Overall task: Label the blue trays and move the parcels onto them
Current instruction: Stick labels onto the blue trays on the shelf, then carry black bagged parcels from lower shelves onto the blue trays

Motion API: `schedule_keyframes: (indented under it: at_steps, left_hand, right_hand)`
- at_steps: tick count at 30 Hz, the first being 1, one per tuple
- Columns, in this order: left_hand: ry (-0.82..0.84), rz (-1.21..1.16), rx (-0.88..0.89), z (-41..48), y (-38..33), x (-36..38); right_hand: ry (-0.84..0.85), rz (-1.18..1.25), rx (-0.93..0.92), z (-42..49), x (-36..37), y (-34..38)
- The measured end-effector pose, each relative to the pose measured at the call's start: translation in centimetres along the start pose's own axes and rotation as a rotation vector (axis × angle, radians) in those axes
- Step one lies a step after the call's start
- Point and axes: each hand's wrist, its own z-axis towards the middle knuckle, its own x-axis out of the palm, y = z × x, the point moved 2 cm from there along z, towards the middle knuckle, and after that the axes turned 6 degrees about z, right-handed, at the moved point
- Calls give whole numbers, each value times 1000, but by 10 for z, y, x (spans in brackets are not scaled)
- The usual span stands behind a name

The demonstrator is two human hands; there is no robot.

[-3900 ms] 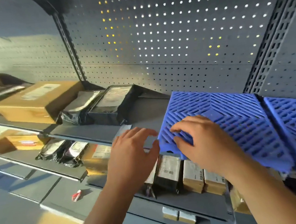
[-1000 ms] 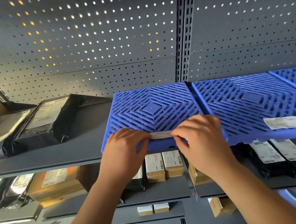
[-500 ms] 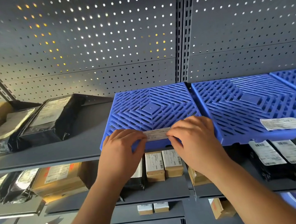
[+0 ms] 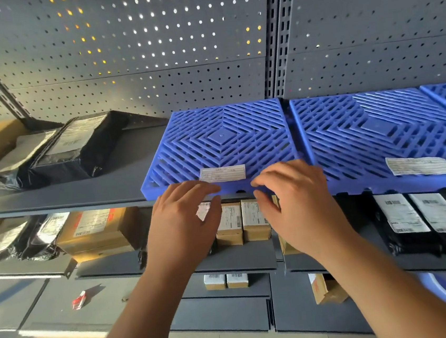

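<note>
- Label [image 4: 222, 173] sits flat at the front edge of the left blue tray [image 4: 221, 138], top shelf.
- Left hand [image 4: 185, 222] and right hand [image 4: 297, 205] hover just below, fingers loosely curled, empty.
- Neighbouring tray [image 4: 371, 128] carries its own label [image 4: 419, 166].
- Black parcel [image 4: 82, 148] lies to the left on the bare shelf.

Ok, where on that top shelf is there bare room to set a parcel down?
Both labelled blue trays are bare. So is the grey shelf strip between the black parcel and the left tray. The far left is crowded with parcels.
</note>
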Motion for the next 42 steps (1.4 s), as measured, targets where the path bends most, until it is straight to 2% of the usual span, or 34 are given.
schedule_keyframes:
  at_steps: [4,10,27,34,42]
  left_hand:
    - [5,-16,11,-18,-23,4]
    - [113,-68,52,-39,-46,7]
    - [354,-245,129,-131,-133,15]
    - [341,-214,161,-138,-206,34]
    - [352,-171,102,-157,-340,84]
  right_hand:
    - [12,45,12,-22,-9,-1]
    - [50,79,136,-59,-27,-2]
    - [23,-41,423,-202,-92,2]
    - [-24,-24,460,-239,-141,-43]
    - [-13,-105,488,-302,-235,-140]
